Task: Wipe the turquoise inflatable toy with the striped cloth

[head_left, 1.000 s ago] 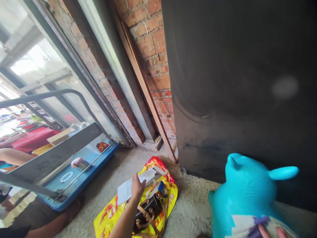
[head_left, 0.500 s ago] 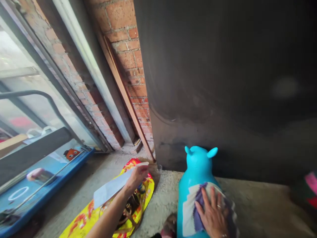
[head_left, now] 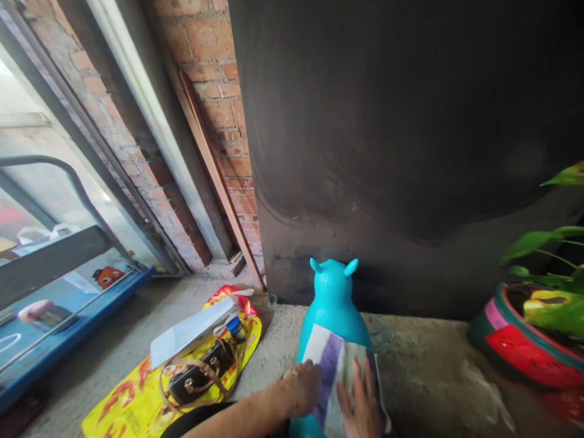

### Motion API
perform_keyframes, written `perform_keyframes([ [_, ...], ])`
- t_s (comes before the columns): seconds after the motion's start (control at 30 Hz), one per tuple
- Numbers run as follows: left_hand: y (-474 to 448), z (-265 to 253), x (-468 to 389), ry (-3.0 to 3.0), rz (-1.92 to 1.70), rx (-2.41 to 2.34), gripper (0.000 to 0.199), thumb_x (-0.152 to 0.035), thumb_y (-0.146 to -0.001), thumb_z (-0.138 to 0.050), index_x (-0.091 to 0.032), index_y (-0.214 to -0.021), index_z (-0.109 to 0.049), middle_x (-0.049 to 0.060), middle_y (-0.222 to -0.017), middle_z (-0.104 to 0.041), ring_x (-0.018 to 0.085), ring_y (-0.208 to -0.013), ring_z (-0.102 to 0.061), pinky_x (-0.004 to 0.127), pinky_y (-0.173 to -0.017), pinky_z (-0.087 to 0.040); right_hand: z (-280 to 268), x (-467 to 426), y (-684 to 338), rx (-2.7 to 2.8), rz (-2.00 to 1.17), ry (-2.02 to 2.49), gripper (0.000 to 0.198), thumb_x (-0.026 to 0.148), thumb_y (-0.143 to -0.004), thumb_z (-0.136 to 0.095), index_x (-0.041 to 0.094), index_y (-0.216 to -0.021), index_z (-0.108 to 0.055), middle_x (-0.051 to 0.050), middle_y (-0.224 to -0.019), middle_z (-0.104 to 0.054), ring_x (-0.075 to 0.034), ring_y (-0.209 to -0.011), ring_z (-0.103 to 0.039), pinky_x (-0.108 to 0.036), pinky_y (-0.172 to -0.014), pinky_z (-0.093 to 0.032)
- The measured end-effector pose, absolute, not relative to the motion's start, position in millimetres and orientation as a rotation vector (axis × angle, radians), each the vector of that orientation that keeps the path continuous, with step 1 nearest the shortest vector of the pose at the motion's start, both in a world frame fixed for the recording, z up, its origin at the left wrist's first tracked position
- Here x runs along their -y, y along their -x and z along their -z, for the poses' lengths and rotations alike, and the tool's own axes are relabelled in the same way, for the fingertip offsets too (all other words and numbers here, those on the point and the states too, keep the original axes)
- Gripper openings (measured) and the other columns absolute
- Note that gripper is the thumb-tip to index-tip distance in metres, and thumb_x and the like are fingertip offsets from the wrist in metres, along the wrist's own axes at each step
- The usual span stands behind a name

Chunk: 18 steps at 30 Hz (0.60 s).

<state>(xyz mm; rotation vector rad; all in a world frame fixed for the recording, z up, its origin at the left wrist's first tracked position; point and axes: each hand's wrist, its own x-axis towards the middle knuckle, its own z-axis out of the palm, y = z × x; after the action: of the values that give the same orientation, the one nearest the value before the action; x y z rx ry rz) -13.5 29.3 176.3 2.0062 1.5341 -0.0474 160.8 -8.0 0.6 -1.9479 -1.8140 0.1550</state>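
A bright blue, smooth animal toy point(head_left: 335, 304) with two ears stands on the floor against the dark panel. Over its back lies a striped cloth point(head_left: 332, 350) in white, purple and grey. My right hand point(head_left: 359, 404) rests flat on the cloth, fingers stretched out. At the cloth's left edge is my left hand point(head_left: 303, 386), slightly blurred, its fingers closed on the edge. To the left, a yellow and red plastic bag point(head_left: 121, 398) lies on the floor. On it are a dark handbag point(head_left: 201, 377) with tan handles, a white sheet point(head_left: 194, 334) and a small blue-capped jar point(head_left: 236, 328).
A blue platform cart point(head_left: 91, 322) stands at left, carrying small toys. A wooden strip point(head_left: 219, 176) leans on the brick wall point(head_left: 219, 115) beside the large dark panel point(head_left: 387, 152). At right stands a potted plant point(head_left: 524, 344), with clear plastic point(head_left: 488, 389) on the floor nearby.
My left hand has let go of the white sheet over the yellow bag and moved right to the cloth. The cloth lies flatter. The view has shifted right, bringing in the plant.
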Motion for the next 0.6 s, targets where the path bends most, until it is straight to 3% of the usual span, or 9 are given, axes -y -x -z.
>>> perform_keyframes([
  [0.1, -11, -155, -25, -1.945, 0.110, -1.617, 0.065, -0.028, -0.082, -0.045, -0.015, -0.145, -0.039, 0.012, -0.151, -0.042, 0.028, -0.140, -0.039, 0.037, -0.117, -0.034, 13, -3, -181, 1.748, -0.046, 1.925, 0.068, 0.061, -0.093, -0.027, 0.014, -0.137, -0.048, -0.018, -0.143, -0.048, -0.034, -0.130, -0.047, -0.045, -0.093, -0.053],
  [0.2, -30, -124, -28, -1.848, 0.162, -1.797, 0.068, -0.029, -0.085, -0.038, -0.015, -0.150, -0.023, 0.007, -0.160, -0.017, 0.027, -0.148, -0.015, 0.043, -0.123, -0.021, 25, -9, -174, 1.788, 0.116, 1.948, 0.062, 0.058, -0.094, -0.026, 0.018, -0.128, -0.059, -0.018, -0.134, -0.056, -0.036, -0.123, -0.053, -0.048, -0.088, -0.054],
  [0.33, -41, -82, -42, -1.770, 0.166, -2.015, 0.065, -0.034, -0.087, -0.037, -0.023, -0.149, -0.021, 0.004, -0.159, -0.011, 0.027, -0.148, -0.012, 0.053, -0.119, -0.023, 28, -19, -154, 1.766, 0.259, 2.092, 0.052, 0.051, -0.093, -0.031, 0.025, -0.130, -0.057, -0.017, -0.142, -0.049, -0.042, -0.129, -0.046, -0.058, -0.090, -0.049],
  [0.6, -41, -60, -92, -1.771, 0.022, -2.117, 0.062, -0.035, -0.092, -0.030, -0.020, -0.151, -0.014, 0.007, -0.160, -0.005, 0.027, -0.149, -0.008, 0.051, -0.118, -0.024, -26, -88, -150, 1.960, 0.071, 2.182, 0.053, 0.040, -0.094, -0.027, 0.027, -0.145, -0.035, -0.017, -0.156, -0.027, -0.040, -0.142, -0.026, -0.061, -0.099, -0.039],
])
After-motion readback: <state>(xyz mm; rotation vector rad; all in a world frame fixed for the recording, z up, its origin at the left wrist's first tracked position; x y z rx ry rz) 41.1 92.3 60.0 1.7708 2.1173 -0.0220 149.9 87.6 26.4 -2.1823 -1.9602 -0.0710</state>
